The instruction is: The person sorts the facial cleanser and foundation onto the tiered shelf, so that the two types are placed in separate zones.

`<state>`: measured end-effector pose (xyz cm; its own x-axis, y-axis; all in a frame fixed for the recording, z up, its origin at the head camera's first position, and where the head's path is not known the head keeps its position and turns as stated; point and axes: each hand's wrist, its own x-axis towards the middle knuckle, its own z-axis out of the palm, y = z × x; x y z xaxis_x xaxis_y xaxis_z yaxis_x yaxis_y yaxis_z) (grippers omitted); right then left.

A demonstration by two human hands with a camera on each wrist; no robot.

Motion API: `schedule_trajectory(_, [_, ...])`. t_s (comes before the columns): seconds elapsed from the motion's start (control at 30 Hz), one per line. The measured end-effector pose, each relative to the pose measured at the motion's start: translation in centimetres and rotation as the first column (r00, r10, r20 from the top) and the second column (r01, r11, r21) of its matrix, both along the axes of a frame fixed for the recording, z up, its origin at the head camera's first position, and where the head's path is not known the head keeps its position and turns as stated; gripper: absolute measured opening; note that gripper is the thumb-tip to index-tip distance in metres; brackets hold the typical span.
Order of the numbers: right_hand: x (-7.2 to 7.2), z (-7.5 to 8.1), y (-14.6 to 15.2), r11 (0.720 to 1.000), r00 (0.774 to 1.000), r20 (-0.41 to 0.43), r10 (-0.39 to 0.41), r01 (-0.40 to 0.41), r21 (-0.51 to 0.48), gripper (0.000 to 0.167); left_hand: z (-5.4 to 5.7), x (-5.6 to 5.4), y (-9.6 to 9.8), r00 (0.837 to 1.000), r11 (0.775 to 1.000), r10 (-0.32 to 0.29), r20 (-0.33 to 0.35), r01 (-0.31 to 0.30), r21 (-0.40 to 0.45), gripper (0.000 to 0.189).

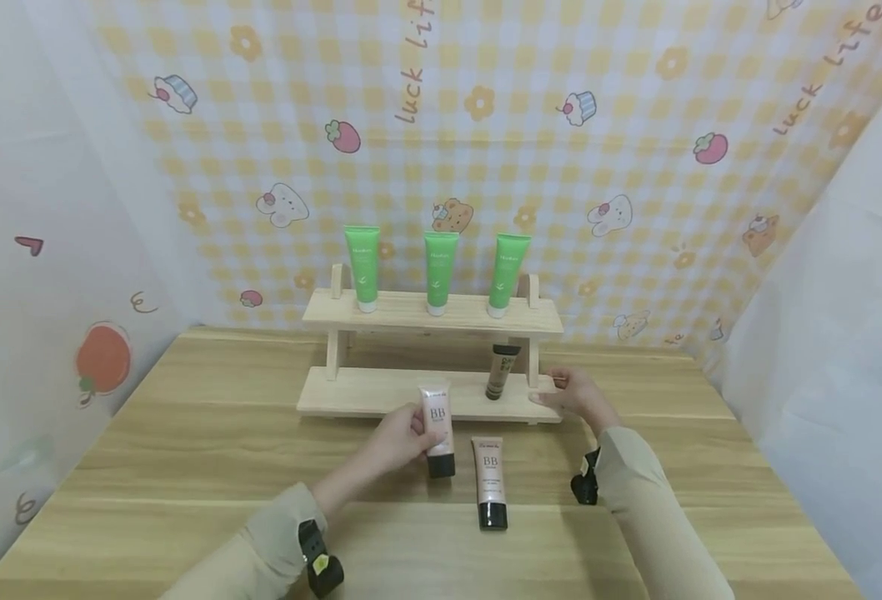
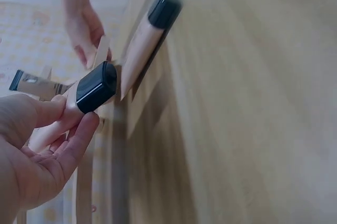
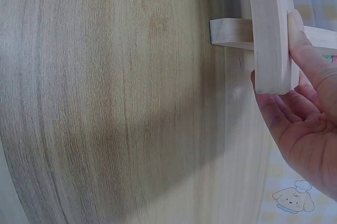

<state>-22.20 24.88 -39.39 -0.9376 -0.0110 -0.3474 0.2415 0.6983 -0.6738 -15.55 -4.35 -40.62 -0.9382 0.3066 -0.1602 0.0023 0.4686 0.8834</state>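
Note:
My left hand (image 1: 402, 437) pinches a pink BB cream tube (image 1: 438, 425) with a black cap, in front of the lower shelf. In the left wrist view, the thumb and fingers hold that tube below its black cap (image 2: 97, 87). My right hand (image 1: 572, 393) grips the right end of the wooden two-tier rack's lower shelf (image 1: 396, 392); in the right wrist view, the thumb lies on one face of the board (image 3: 271, 39) and the fingers curl round the other. A second BB cream tube (image 1: 489, 483) lies on the table between the hands. A small dark-capped tube (image 1: 502, 372) stands on the lower shelf's right part.
Three green tubes stand on the upper shelf (image 1: 403, 310): a left one (image 1: 364, 267), a middle one (image 1: 439, 272) and a right one (image 1: 507, 273). Behind the rack hangs a yellow checked cloth (image 1: 478, 150). The wooden table (image 1: 186, 467) extends around the rack.

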Motion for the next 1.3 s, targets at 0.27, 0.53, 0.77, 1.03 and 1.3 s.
schedule_trajectory(0.27, [0.1,-0.5,-0.3,1.0,1.0,0.0,-0.013,0.013,-0.024,0.072,1.1,-1.9,-0.7,0.999,0.999,0.038,-0.022,-0.038,0.004,0.033])
schedule_trajectory(0.53, [-0.1,-0.5,-0.2,1.0,1.0,0.007,-0.025,0.025,-0.013,0.073,2.3,-4.2,-1.1,0.995,0.998,0.066,-0.076,-0.068,-0.018,0.034])
schedule_trajectory(0.77, [0.1,-0.7,-0.2,1.0,1.0,0.009,-0.017,0.017,-0.01,0.077,2.5,-5.9,-1.6,0.983,0.993,0.088,-0.159,-0.1,-0.066,0.035])
schedule_trajectory(1.03, [0.3,-0.5,-0.4,1.0,1.0,0.004,-0.013,0.013,-0.003,0.075,1.5,-6.7,-1.6,0.964,0.997,0.066,-0.259,-0.075,-0.026,0.038])
schedule_trajectory(1.3, [-0.1,-0.1,0.1,1.0,1.0,-0.009,0.013,-0.013,0.011,0.087,0.8,-6.9,-1.3,0.935,0.998,0.045,-0.351,-0.055,-0.017,0.04])
